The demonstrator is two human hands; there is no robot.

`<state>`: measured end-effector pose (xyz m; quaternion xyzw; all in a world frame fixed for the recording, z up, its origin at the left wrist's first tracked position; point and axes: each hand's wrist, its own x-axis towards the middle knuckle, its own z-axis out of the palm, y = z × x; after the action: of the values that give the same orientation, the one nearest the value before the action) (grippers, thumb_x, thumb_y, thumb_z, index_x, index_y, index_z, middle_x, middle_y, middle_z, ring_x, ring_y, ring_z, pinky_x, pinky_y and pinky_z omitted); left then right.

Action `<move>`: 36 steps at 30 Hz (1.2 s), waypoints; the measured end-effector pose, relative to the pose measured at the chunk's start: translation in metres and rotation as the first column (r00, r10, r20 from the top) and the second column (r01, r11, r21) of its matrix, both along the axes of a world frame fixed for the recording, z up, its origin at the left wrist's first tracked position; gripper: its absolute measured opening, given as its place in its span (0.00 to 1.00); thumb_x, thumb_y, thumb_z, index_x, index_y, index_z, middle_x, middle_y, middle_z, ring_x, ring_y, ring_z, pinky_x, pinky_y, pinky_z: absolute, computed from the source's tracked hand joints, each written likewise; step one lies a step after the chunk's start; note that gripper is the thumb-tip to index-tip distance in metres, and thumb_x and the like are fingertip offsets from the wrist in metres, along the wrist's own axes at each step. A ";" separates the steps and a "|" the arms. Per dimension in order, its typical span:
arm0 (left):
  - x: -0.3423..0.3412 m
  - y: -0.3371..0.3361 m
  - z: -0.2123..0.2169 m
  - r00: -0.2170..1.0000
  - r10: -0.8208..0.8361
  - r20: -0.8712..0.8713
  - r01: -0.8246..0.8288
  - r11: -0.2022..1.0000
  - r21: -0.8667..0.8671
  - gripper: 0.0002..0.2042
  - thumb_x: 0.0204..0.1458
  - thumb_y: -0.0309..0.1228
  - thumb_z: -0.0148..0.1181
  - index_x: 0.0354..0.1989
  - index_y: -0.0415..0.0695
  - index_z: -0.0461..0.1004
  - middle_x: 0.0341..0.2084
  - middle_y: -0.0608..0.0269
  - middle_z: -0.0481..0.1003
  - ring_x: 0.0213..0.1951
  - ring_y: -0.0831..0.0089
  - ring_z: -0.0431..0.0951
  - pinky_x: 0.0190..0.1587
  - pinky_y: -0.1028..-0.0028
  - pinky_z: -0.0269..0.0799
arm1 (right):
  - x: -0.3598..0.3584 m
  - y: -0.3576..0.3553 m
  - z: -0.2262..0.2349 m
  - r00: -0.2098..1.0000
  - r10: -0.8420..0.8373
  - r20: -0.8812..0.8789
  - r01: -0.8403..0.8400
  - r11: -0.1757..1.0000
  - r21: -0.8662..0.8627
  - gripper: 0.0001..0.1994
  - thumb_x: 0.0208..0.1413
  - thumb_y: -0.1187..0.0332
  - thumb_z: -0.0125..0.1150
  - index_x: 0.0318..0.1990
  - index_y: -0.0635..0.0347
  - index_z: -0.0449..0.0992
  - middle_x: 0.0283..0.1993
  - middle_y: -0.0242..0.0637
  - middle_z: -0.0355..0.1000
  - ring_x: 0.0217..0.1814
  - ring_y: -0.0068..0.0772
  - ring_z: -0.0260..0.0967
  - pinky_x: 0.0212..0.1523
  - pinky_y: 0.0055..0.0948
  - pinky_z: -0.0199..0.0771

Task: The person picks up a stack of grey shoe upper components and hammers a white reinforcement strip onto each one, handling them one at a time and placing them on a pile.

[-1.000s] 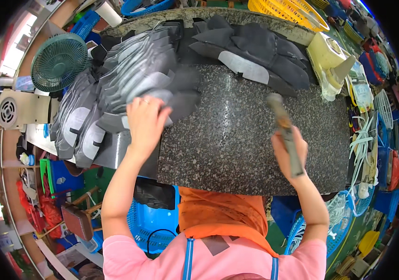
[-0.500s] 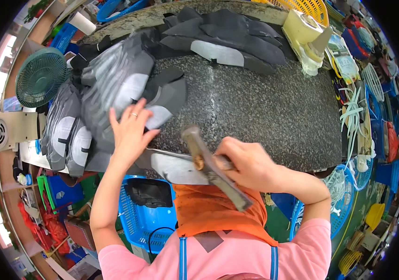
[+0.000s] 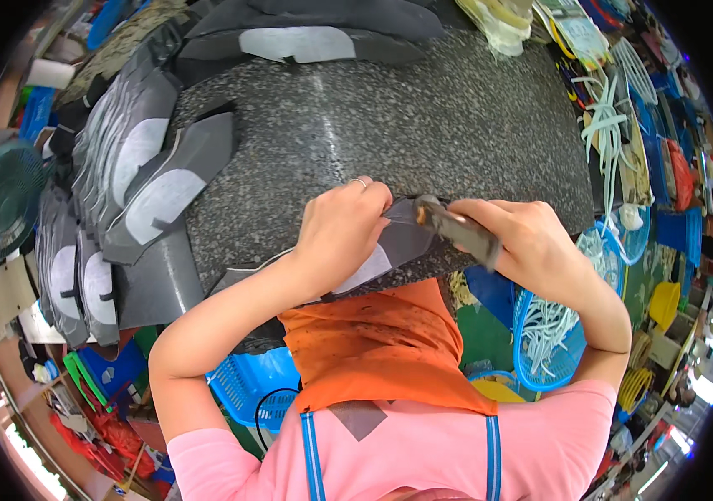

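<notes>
A dark grey sheet piece with a pale patch (image 3: 411, 236) lies along the near edge of the speckled stone slab (image 3: 281, 142). Bent over it, my left hand (image 3: 341, 232) has closed fingers pinching its far edge. My right hand (image 3: 532, 246) grips a hammer (image 3: 467, 235), its worn metal head over the right end of the same piece; motion blurs the head slightly. Left of my hands, another dark piece with a pale patch (image 3: 164, 199) rests against a fanned stack of similar pieces (image 3: 118, 142).
More dark pieces (image 3: 298, 42) lie at the slab's far side, and further ones (image 3: 73, 275) at its left. Pale straps (image 3: 607, 125) hang at the right edge, above a blue basket of cords (image 3: 548, 342). A green fan (image 3: 7, 199) stands far left.
My left hand has moved from the pieces on the left to the piece at the near edge and closed on it. The hammer has shifted right with my right hand. The view has shifted.
</notes>
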<state>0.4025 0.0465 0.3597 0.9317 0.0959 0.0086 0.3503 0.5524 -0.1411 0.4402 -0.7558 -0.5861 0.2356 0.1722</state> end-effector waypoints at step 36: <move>-0.015 0.015 0.004 0.991 0.013 -0.132 -0.008 0.999 0.039 0.06 0.48 0.28 0.62 0.28 0.43 0.71 0.25 0.57 0.74 0.29 0.58 0.76 0.29 0.63 0.70 | 0.007 0.016 -0.021 0.996 0.029 0.086 -0.028 1.000 -0.011 0.11 0.57 0.58 0.59 0.35 0.56 0.69 0.18 0.41 0.67 0.24 0.49 0.72 0.23 0.43 0.71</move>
<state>0.3877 0.0612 0.3637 0.9363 0.1233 -0.0494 0.3251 0.5598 -0.1254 0.4189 -0.7575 -0.6028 0.2081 0.1397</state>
